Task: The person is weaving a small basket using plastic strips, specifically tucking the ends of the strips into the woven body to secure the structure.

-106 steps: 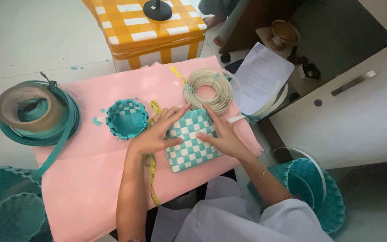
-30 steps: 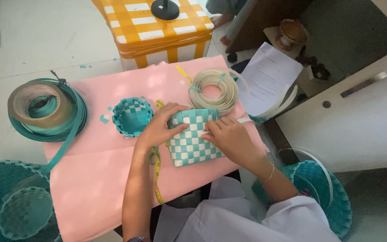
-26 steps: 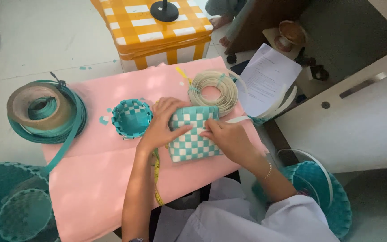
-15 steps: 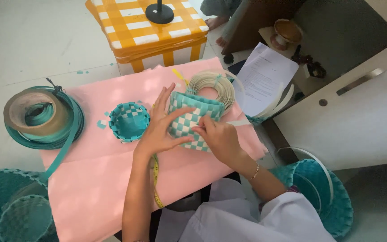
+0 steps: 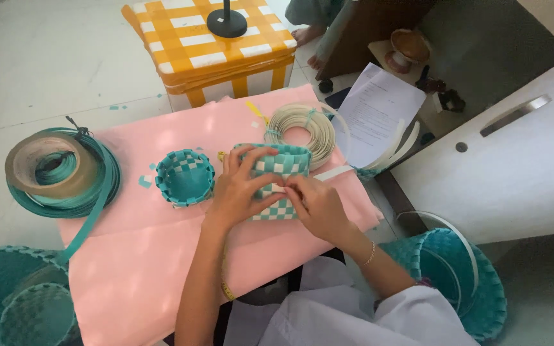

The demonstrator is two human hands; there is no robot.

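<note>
A teal and white checked woven piece (image 5: 279, 173) stands partly folded up on the pink table (image 5: 149, 256). My left hand (image 5: 242, 187) grips its left side, fingers curled over the top edge. Against its lower right part presses my right hand (image 5: 315, 206), pinching a white strip there. A small teal woven basket (image 5: 185, 177) sits just left of my left hand. Behind the woven piece lies a coil of pale strips (image 5: 302, 128).
A big roll of teal and beige strip (image 5: 59, 172) lies at the table's left edge. A yellow measuring tape (image 5: 224, 282) runs under my left arm. An orange checked box (image 5: 216, 41) stands beyond the table, papers (image 5: 379, 109) at right, teal baskets (image 5: 450, 282) on the floor.
The woven piece lay flat on the table earlier; both hands have since folded its far edge upward so it now stands partly upright. My hands moved closer together on it.
</note>
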